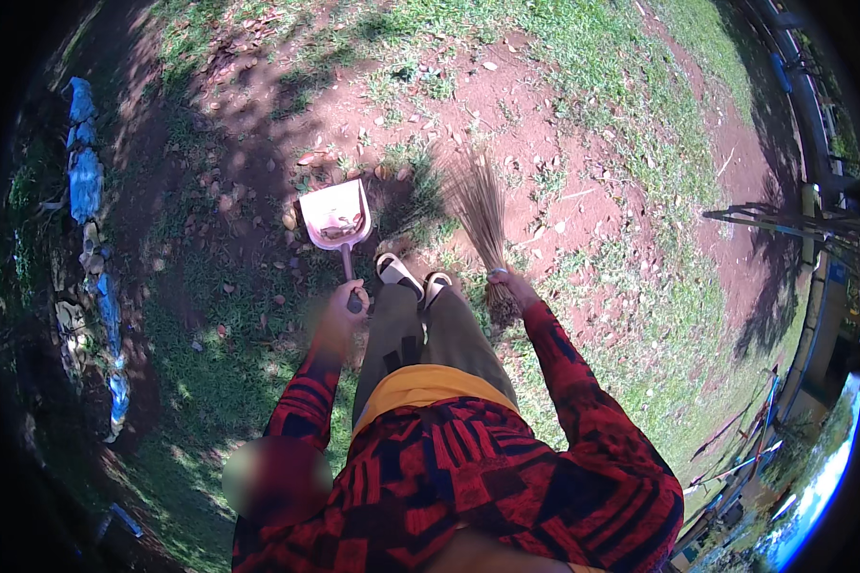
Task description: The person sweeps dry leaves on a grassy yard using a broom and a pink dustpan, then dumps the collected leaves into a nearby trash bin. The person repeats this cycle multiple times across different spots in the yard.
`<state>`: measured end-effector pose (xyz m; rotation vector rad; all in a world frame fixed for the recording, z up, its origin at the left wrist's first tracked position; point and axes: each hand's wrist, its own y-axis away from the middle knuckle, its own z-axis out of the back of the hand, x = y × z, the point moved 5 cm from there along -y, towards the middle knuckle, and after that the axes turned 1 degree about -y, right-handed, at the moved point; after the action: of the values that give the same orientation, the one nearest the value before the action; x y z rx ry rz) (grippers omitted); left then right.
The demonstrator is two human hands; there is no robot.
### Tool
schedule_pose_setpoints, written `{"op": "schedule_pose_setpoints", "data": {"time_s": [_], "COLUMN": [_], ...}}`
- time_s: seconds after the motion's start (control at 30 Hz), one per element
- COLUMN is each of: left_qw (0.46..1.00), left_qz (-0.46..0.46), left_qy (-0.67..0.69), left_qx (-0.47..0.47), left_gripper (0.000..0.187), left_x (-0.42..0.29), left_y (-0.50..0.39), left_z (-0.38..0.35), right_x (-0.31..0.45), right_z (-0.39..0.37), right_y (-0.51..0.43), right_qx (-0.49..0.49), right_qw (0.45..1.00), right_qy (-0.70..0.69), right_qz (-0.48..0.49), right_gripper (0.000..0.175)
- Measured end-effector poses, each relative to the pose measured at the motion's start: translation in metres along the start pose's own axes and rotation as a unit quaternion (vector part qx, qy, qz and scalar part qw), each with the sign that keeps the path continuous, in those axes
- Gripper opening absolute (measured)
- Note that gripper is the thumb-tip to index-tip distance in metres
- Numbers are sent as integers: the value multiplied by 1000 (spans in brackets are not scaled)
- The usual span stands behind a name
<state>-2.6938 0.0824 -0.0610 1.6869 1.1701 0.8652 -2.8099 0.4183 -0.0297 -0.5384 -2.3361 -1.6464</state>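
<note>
My left hand (pixel 348 301) grips the dark handle of a pale pink dustpan (pixel 335 208). Several dry leaves (pixel 342 228) lie in the back of the pan, near the handle. The pan's wide edge points away from me; I cannot tell whether it touches the ground. In my right hand (pixel 513 286) is a broom of thin stiff twigs (pixel 481 208), held around its bound end. Its bristles fan out forward, over reddish bare soil to the right of the pan. More fallen leaves (pixel 394 172) are scattered just beyond the pan.
My sandalled feet (pixel 399 275) stand on patchy grass (pixel 244 358). A row of blue-painted stones (pixel 86 183) runs along the left. On the right, a wooden frame (pixel 767 220) juts over the soil, with poles (pixel 742 465) lower down. Tree shade falls across the left side.
</note>
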Motion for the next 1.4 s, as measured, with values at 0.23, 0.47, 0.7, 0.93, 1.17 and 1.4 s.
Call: {"op": "schedule_pose_setpoints", "data": {"time_s": [0.23,0.47,0.7,0.93,1.17,1.4], "left_qw": [994,998,1000,999,997,995], "left_qz": [-21,18,23,-3,12,-28], "left_qy": [-107,-53,-16,32,71,96], "left_qx": [-3,-24,2,12,0,-27], "left_gripper": [14,14,14,15,13,11], "left_x": [-9,9,33,52,61,50], "left_y": [0,-25,-45,-55,-56,-60], "left_z": [-32,-80,-135,-157,-162,-152], "right_x": [-4,31,114,147,170,244], "right_z": [59,25,40,97,113,158], "right_y": [-144,-145,-29,-130,-137,-98], "right_qx": [-71,66,81,-46,24,99], "right_qw": [997,953,961,849,907,934], "right_qy": [-37,297,254,526,421,343], "right_qz": [-21,-1,74,0,-29,-13], "right_gripper": [16,98,97,34,64,99]}}
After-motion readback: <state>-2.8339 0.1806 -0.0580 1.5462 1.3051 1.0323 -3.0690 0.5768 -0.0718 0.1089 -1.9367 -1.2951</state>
